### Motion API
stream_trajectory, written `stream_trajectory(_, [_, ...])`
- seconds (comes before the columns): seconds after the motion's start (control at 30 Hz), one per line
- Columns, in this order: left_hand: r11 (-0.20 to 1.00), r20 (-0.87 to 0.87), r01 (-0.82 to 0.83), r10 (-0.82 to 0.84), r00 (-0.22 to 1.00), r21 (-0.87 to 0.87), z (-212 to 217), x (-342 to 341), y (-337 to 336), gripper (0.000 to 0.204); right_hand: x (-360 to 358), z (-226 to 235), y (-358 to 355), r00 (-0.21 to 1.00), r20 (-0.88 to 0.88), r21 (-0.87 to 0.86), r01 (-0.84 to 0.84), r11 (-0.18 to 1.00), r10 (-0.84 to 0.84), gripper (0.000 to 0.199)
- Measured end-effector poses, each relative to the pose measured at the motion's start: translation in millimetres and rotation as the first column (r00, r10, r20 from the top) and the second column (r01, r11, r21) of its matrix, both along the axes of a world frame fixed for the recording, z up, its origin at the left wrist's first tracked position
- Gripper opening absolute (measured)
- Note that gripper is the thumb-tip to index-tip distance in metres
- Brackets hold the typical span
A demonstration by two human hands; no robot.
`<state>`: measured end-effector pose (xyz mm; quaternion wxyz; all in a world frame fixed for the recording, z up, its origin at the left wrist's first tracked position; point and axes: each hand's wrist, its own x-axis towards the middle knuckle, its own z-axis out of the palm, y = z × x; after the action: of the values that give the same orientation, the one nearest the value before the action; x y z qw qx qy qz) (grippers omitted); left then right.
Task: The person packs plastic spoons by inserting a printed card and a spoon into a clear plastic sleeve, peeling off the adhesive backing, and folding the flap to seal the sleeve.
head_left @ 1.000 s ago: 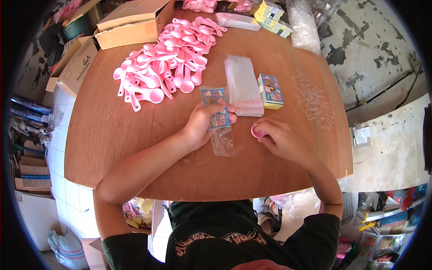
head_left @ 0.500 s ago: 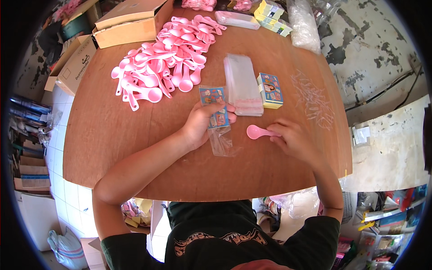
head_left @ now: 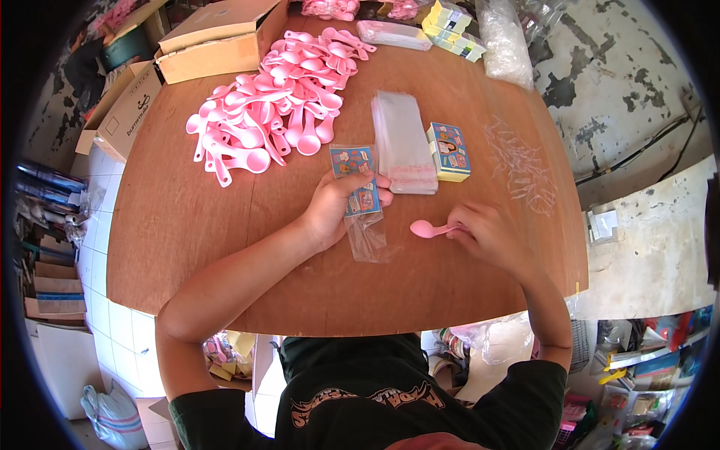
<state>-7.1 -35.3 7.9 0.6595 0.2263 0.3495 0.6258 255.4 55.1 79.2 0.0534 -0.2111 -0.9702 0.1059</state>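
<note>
Near the bag pile (head_left: 407,142), your left hand (head_left: 328,210) pinched a bag (head_left: 367,238) and card (head_left: 364,201), your right hand (head_left: 486,232) a spoon (head_left: 424,229), so packing likely needed the bag opened.

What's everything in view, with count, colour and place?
Spoon: one, pink, right grip
Spoon pile: one, pink, upper left
Card: one, blue, left grip
Bag: one, clear, left grip
Bag stack: one, clear, centre
Card stack: one, blue, beside bag stack
Strips: many, clear, table's right
Large boxes: two, brown, upper left
Plastic bundle: one, whitish, upper right
Table: one, brown, beneath
Other clutter: uncounted, mixed, far edge, both sides
Shirt: one, dark, bottom
Grips, forearms: two each, bare, centre
</note>
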Motion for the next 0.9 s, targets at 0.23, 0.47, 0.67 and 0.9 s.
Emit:
stream_trajectory(0.23, [0.996,0.097,-0.075,0.07,0.993,0.042,5,2,-1,0.029,-3,5,-17,0.964,-0.146,-0.537,0.11,0.836,-0.221,0.015])
stream_trajectory(0.47, [0.968,0.114,-0.241,0.232,0.966,0.071,10,-7,2,0.043,-2,-6,-29,0.945,0.043,-0.957,0.132,0.257,-0.325,0.026])
stream_trajectory(0.67, [0.922,0.099,-0.379,0.37,0.924,0.085,9,-8,3,0.05,-10,-20,-41,0.856,0.123,-0.992,0.124,-0.031,-0.502,0.025])
stream_trajectory(0.9, [0.95,0.083,-0.308,0.304,0.949,0.05,6,-8,3,0.05,-16,-27,-25,0.815,-0.224,-0.973,-0.156,0.169,-0.534,0.02])
